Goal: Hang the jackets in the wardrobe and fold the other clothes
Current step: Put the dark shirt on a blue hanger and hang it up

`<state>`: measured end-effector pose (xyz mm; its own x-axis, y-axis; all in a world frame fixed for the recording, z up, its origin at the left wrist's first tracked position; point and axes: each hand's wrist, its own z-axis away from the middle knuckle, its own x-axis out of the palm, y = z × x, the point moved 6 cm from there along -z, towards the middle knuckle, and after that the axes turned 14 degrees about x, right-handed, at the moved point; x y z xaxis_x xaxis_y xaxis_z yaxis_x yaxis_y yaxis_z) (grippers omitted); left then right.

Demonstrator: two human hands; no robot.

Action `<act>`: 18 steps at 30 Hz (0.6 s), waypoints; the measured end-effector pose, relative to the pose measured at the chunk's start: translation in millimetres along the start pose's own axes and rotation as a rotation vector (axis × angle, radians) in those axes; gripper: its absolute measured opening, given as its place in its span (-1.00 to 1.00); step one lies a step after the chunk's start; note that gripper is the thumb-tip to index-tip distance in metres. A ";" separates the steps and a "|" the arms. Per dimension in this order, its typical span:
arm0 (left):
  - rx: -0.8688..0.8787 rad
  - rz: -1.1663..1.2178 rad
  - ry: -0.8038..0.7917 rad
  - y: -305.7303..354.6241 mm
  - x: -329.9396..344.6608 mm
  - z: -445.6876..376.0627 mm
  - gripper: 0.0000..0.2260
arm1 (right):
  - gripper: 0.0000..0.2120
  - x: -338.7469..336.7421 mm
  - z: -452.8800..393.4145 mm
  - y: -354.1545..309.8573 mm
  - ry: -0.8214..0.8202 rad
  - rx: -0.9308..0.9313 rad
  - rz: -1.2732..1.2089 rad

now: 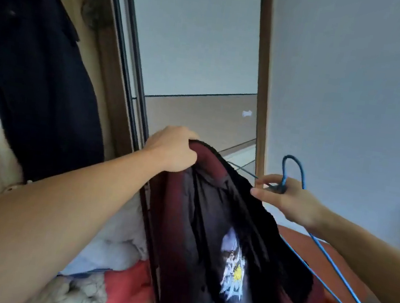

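Your left hand (173,148) grips the dark red jacket (210,240) at its collar; it hangs down between your arms. Your right hand (286,199) pinches the blue hanger (292,172) just right of that collar, hook up.

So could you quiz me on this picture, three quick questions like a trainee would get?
1. True or false: the blue wire hanger already hangs in the wardrobe.
2. Which hand grips the dark red and black jacket at its collar?
3. The dark coat hangs: A) upper left, B) lower right, C) centre.

Key: 1 false, the right hand holds it. 2 The left hand. 3 A.
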<state>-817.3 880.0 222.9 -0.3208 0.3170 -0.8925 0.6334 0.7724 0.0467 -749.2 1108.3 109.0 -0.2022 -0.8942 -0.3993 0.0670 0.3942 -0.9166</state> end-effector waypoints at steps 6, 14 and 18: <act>0.106 -0.161 -0.199 71.6 98.9 -57.7 -0.54 | -0.71 -83.0 22.4 82.5 0.193 0.016 -0.445; 0.186 -0.113 -0.275 123.7 161.4 -96.6 -0.88 | -0.45 -122.0 58.6 169.0 0.342 0.156 -0.504; 0.181 -0.061 -0.262 125.6 167.2 -100.7 -0.92 | -0.43 -124.0 68.0 202.2 0.386 0.183 -0.473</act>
<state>-862.3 1085.4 124.7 -0.1849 0.1027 -0.9774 0.7408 0.6680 -0.0699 -644.0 1284.5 -28.1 -0.5857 -0.8087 0.0543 0.0431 -0.0979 -0.9943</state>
